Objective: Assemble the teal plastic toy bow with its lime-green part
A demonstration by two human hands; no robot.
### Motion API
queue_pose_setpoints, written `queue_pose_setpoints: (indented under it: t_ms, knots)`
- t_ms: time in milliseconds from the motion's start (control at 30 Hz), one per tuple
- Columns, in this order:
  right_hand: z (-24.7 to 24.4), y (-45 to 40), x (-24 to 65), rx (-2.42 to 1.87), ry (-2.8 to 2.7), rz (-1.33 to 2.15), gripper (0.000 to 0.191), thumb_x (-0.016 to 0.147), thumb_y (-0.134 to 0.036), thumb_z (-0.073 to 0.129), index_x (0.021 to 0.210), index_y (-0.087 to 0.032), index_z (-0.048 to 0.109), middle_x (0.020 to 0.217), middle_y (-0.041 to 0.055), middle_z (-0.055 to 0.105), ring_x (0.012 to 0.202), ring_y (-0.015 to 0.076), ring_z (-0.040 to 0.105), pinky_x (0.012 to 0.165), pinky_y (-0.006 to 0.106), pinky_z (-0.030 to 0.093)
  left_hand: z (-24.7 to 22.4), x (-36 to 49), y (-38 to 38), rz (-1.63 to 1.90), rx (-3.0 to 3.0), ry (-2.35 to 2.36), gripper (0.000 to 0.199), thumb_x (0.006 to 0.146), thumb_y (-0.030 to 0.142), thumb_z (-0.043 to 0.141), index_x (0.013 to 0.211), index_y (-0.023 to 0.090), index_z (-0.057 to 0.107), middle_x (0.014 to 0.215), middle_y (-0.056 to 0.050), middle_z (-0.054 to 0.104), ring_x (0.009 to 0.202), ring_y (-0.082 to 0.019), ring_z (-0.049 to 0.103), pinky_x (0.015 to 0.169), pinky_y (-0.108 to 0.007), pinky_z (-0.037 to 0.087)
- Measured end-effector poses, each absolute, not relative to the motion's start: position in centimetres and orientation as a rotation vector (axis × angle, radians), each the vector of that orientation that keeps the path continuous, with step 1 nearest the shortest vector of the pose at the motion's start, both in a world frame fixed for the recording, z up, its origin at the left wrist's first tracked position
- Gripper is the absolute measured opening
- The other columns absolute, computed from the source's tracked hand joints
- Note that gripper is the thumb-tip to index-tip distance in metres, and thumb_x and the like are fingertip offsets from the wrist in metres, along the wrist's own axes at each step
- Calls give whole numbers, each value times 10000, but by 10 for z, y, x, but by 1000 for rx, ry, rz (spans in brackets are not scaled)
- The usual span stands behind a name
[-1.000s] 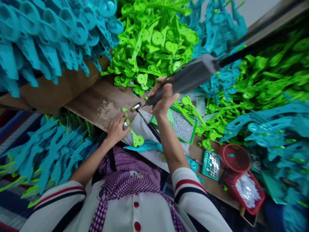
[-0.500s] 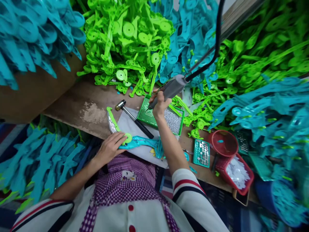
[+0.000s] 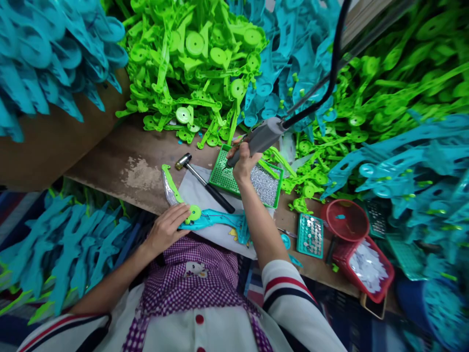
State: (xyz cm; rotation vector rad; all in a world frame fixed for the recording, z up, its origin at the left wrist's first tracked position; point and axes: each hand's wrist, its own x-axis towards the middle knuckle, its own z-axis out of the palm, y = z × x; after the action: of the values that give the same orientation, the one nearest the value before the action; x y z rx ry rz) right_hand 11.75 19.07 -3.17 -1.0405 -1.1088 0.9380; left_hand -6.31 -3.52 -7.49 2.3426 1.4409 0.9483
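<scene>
My right hand (image 3: 244,164) is wrapped round a grey electric screwdriver (image 3: 262,137) hung on a black cord. Its tip points down over the bare left part of a green basket (image 3: 227,178) that also holds small silvery screws (image 3: 264,186). My left hand (image 3: 169,227) grips a blue and green plastic part, its fingers over the joint by the round green disc (image 3: 194,213). The blue arm (image 3: 220,219) of that part reaches right on a white cloth, passing under my right forearm; the green arm with a clear blade-like piece (image 3: 170,188) points away from me.
A hammer (image 3: 205,183) lies beside the basket. Heaps of green parts (image 3: 194,63) and blue parts (image 3: 293,54) stand at the back. On the right are a teal tray of metal discs (image 3: 310,235), a red bowl (image 3: 346,220) and a red basket of white pieces (image 3: 368,269).
The view has shifted slightly, so the things on the right sit a little farther right and lower. Both hands keep their holds, with no clear movement.
</scene>
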Motion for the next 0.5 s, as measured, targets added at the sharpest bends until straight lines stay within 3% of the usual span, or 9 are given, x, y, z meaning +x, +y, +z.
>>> queue_pose_setpoints:
  t_ms: [233, 333, 500]
  knots:
    - [2, 181, 128, -903, -1053, 896, 512, 689, -757, 563, 733, -247, 555, 446, -94, 402, 350, 88, 424, 390, 249, 382, -74, -62, -33, 1002, 2363, 1418, 509, 855, 200, 688, 1344, 176, 549, 1239, -138, 695, 1188, -268, 646, 1016, -446, 566]
    - [14, 156, 111, -841, -1075, 1039, 565, 648, -816, 560, 716, -255, 542, 428, -94, 373, 342, 100, 427, 368, 253, 381, -74, -63, -33, 994, 2334, 1415, 494, 852, 224, 694, 1330, 193, 571, 1247, -126, 693, 1192, -268, 644, 1024, -451, 560]
    - [-2, 108, 52, -710, -1191, 1485, 673, 530, -858, 622, 746, -221, 604, 553, -12, 573, 465, 139, 562, 462, 294, 499, -71, -62, -30, 976, 2318, 1426, 399, 846, 231, 695, 1238, 187, 636, 1230, -119, 701, 1180, -263, 649, 1030, -437, 554]
